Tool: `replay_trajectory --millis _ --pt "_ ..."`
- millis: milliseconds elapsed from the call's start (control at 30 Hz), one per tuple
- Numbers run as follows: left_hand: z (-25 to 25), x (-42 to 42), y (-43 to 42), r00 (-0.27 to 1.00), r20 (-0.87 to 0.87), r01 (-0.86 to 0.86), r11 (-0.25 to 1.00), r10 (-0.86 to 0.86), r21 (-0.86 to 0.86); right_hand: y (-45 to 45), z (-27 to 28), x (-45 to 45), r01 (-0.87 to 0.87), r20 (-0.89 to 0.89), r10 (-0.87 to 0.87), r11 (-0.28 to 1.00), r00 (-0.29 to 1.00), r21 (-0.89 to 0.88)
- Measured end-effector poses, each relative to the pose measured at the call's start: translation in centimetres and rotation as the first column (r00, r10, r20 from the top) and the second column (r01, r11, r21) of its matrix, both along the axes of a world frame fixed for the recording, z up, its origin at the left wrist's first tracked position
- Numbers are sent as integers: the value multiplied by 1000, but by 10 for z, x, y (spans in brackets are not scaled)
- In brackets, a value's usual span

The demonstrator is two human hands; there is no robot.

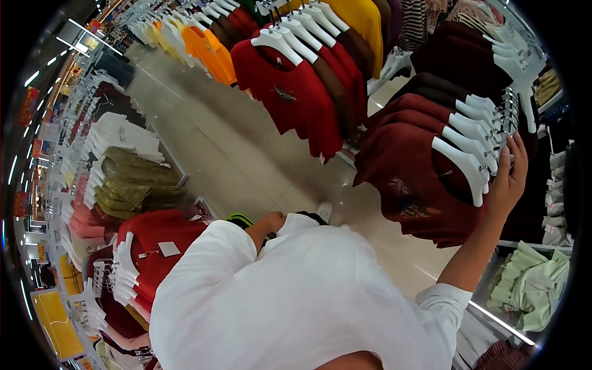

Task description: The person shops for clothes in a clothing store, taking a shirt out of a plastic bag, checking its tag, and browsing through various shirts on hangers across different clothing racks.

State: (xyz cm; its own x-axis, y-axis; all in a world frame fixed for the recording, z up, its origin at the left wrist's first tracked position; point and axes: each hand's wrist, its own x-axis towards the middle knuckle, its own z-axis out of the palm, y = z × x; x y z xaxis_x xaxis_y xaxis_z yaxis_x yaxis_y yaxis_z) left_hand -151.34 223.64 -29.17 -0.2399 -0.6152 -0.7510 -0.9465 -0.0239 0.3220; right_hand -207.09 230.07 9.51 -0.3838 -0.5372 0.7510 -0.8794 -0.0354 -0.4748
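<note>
My right hand (pixel 513 169) is raised at the rack on the right, its fingers closed at the hook end of the nearest white hanger (pixel 464 165). From that hanger hangs a dark red shirt (pixel 407 176) with a faded print on the chest. Several more white hangers with dark red and brown shirts are lined up behind it. My left hand (pixel 271 223) is held at my waist with its fingers curled, partly hidden by my white shirt (pixel 296 290). Beside it shows a black and bright green striped item (pixel 239 219); whether the hand grips anything is hidden.
Ahead hangs a row with a bright red shirt (pixel 290 92) in front. On the left, racks hold olive tops (pixel 132 179) and a red garment (pixel 163 250). Pale green folded clothes (pixel 533 283) lie at lower right. A tiled aisle (pixel 209 142) runs between the racks.
</note>
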Motion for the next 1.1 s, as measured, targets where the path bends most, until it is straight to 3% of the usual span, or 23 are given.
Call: replay_trajectory --millis 100,233,333,367,467,500,600,667,767,933,967,1100 --pt "-16 18 10 999 -19 -33 999 33 -31 0 3 2 0 41 0 1000 999 -5" --pt "-11 29 4 991 17 -131 990 132 -50 2 10 -2 90 -15 -89 989 996 115" --pt "-13 44 -10 988 60 -143 987 139 76 -4 22 20 144 -43 -143 989 989 21" --pt "-15 51 -11 993 29 -118 993 118 20 -8 28 34 158 -122 -162 987 979 -42" --pt "-27 78 -30 990 27 -141 988 140 54 -33 37 70 68 -125 -88 985 988 -160" --pt "-31 86 -36 989 19 -146 988 145 45 -48 37 85 -23 -37 16 981 999 -194" --pt "-30 108 -63 981 -19 -192 981 192 5 -106 39 143 -69 3 69 997 998 26" --pt "-40 127 -78 965 -61 -257 966 255 -25 -162 15 166 -303 123 292 949 948 85" --pt "-55 154 -94 953 -110 -290 954 281 -75 -238 -24 203 -446 259 384 858 886 254" --pt "-47 194 -113 941 -131 -324 942 311 -88 -327 -60 250 -358 104 348 829 932 430" --pt "-45 201 -115 936 -135 -337 937 324 -87 -337 -66 253 -277 -15 323 832 946 481" --pt "-50 225 -116 920 -145 -383 915 365 -124 -363 -85 246 -228 18 260 808 965 543"
